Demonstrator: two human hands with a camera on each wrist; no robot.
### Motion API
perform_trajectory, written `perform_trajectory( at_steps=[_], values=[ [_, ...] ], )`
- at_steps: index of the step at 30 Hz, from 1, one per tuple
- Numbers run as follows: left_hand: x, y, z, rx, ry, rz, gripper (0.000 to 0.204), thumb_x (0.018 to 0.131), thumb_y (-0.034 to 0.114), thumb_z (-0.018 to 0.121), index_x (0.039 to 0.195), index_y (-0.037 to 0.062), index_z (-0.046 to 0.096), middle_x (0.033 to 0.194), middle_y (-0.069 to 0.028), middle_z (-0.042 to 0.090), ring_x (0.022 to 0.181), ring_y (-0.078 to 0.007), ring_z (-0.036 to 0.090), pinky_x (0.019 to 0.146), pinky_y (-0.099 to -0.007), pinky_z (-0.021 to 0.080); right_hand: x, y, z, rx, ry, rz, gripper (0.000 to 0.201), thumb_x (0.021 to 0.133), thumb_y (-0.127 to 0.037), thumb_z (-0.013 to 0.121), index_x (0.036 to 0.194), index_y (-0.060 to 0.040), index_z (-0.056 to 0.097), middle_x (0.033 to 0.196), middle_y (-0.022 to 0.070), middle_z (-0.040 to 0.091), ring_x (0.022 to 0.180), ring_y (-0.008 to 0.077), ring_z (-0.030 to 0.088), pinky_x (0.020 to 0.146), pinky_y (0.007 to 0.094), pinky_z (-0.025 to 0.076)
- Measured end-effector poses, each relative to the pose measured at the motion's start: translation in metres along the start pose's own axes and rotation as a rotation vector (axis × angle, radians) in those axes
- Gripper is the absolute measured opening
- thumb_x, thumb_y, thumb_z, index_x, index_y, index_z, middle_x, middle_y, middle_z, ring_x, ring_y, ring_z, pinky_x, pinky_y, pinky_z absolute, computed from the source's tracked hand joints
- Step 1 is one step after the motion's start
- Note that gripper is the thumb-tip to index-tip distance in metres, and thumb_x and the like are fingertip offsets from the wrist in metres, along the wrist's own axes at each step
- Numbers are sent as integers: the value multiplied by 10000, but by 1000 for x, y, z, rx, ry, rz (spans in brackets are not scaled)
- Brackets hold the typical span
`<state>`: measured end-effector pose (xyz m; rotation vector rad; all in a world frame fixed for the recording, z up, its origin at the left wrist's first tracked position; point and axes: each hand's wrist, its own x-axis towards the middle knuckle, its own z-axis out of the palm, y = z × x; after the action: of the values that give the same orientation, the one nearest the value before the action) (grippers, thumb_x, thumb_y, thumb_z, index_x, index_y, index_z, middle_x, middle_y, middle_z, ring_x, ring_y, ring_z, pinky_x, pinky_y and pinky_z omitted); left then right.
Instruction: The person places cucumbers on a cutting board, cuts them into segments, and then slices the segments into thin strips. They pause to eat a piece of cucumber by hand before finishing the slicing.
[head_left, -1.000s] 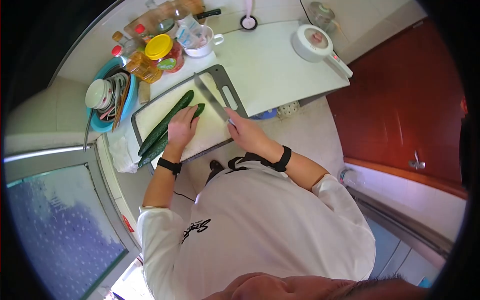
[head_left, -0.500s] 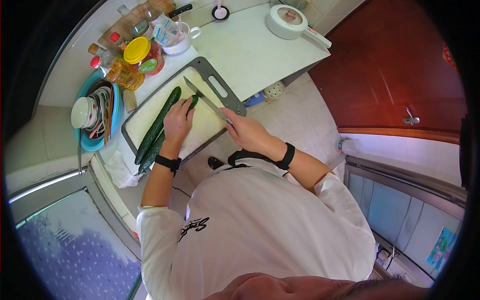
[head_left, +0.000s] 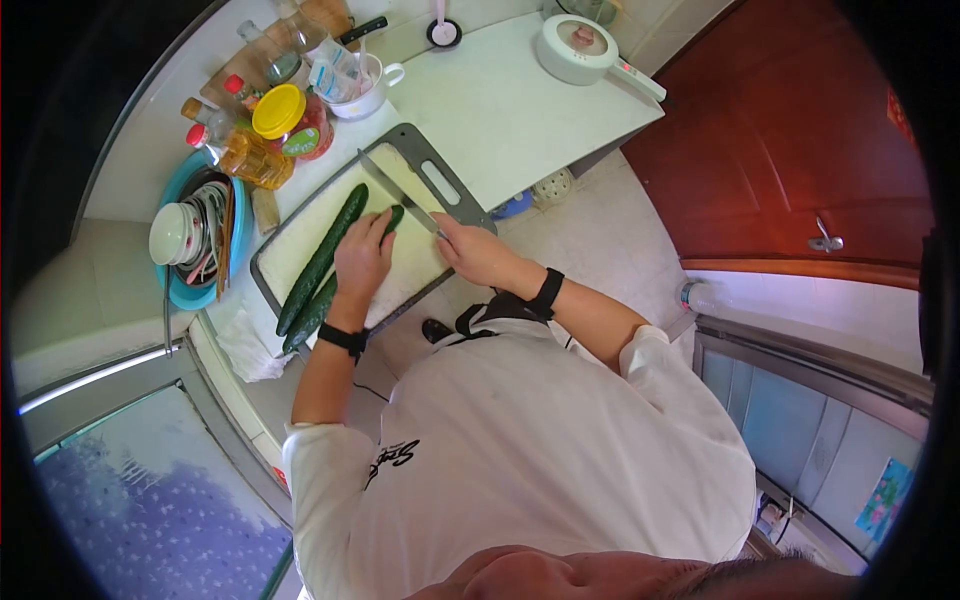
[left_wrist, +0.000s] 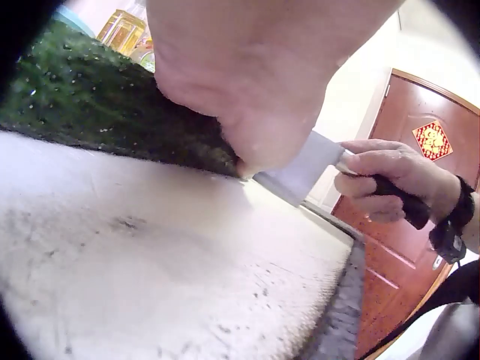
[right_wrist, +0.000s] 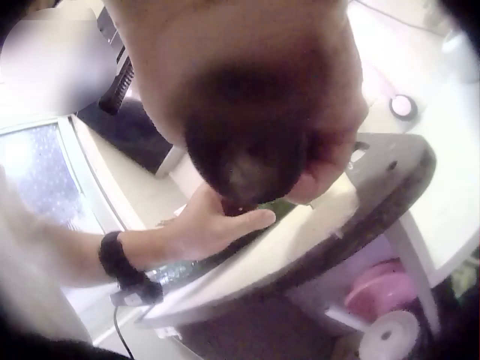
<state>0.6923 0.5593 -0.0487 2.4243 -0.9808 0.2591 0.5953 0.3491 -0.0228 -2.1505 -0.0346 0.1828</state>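
On the cutting board (head_left: pixel 418 265), two long dark-green cucumbers lie side by side. My left hand (head_left: pixel 363 255) grips the nearer cucumber (head_left: pixel 312 315) close to its far end, fingers bent over it. The other cucumber (head_left: pixel 322 262) lies just left of that hand. A kitchen knife (head_left: pixel 395 185) is held by its black handle in my right hand (head_left: pixel 482 254). Its broad blade (left_wrist: pixel 304 172) stands beside the gripped cucumber's end, close to the left fingertips in the left wrist view. In the right wrist view, the handle's butt (right_wrist: pixel 247 161) hides most of the blade.
A blue basin (head_left: pixel 170 285) of bowls and chopsticks stands left of the board. Behind it are oil bottles (head_left: pixel 250 160), a yellow-lidded jar (head_left: pixel 280 112) and a white pot (head_left: pixel 365 100). A white electric pan (head_left: pixel 577 50) sits at the counter's far right.
The head view has shifted. The knife has moved left, nearer the end of the gripped cucumber. My left hand keeps its grip on the cucumber.
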Motion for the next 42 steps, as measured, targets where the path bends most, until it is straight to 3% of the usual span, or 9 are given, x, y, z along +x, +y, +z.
perform_trajectory(
  at_steps=[2, 4, 6, 8, 12, 21, 36, 38, 42],
  values=[
    [-7, 5, -12, -7, -59, -44, 373, 801, 127, 722, 1167, 89, 665, 1103, -125, 642, 1018, -327, 618, 876, -421, 510, 8, 5, 1, 17, 30, -27, 395, 981, -174, 477, 1344, -38, 404, 861, 286, 630, 808, 462, 620, 697, 515, 479],
    [-8, 15, -33, 134, -64, 64, 403, 792, 148, 729, 1180, 84, 643, 1152, -143, 620, 1120, -364, 567, 956, -468, 454, 7, 8, -5, 79, 38, -14, 402, 981, -182, 481, 1353, -49, 407, 887, 287, 635, 835, 460, 623, 714, 509, 484],
    [-3, 16, -38, 134, -17, 2, 458, 814, 207, 713, 1243, 82, 612, 1236, -180, 586, 1204, -398, 506, 1015, -513, 396, 5, 0, -13, 79, 42, -20, 399, 980, -183, 480, 1352, -54, 413, 898, 286, 636, 841, 458, 625, 718, 511, 485],
    [7, 7, -30, 410, 147, -97, 487, 856, 244, 674, 1296, 59, 575, 1251, -221, 578, 1191, -415, 519, 1022, -499, 399, 6, -11, -17, 79, 43, -22, 397, 980, -183, 479, 1352, -60, 419, 908, 285, 637, 847, 457, 627, 722, 513, 486],
    [2, -8, -18, 110, -8, -199, 489, 881, 270, 656, 1300, 36, 564, 1196, -207, 614, 1091, -382, 591, 959, -441, 461, 12, -21, -18, 12, -27, -60, 392, 977, -173, 479, 1348, -59, 423, 915, 277, 642, 841, 459, 622, 717, 516, 485],
    [3, -9, -16, 68, 29, -196, 314, 898, 182, 618, 1179, 43, 636, 1035, -146, 643, 968, -331, 609, 859, -428, 485, 4, -27, -28, -72, -74, -38, 362, 965, -160, 479, 1308, -56, 427, 874, 243, 663, 797, 453, 635, 685, 543, 482],
    [3, -14, -16, 3, 38, -206, 257, 879, 83, 600, 1128, 49, 654, 990, -143, 642, 931, -332, 604, 833, -423, 485, -8, -57, -52, -195, -207, 45, 337, 956, -168, 490, 1244, 3, 454, 831, 246, 653, 776, 446, 635, 675, 531, 484],
    [3, -15, -14, -13, 43, -195, 251, 878, 82, 602, 1121, 48, 655, 985, -143, 643, 931, -333, 603, 833, -424, 484, -4, -50, -47, -203, -241, 67, 335, 955, -171, 492, 1237, 8, 454, 829, 251, 650, 777, 452, 632, 677, 533, 483],
    [3, -16, -16, -42, 35, -194, 240, 878, 79, 602, 1109, 47, 656, 982, -147, 646, 932, -338, 602, 835, -428, 483, 27, -7, -6, -17, -81, -60, 322, 956, -170, 497, 1230, -3, 460, 843, 274, 643, 796, 469, 625, 705, 540, 482]
  ],
)
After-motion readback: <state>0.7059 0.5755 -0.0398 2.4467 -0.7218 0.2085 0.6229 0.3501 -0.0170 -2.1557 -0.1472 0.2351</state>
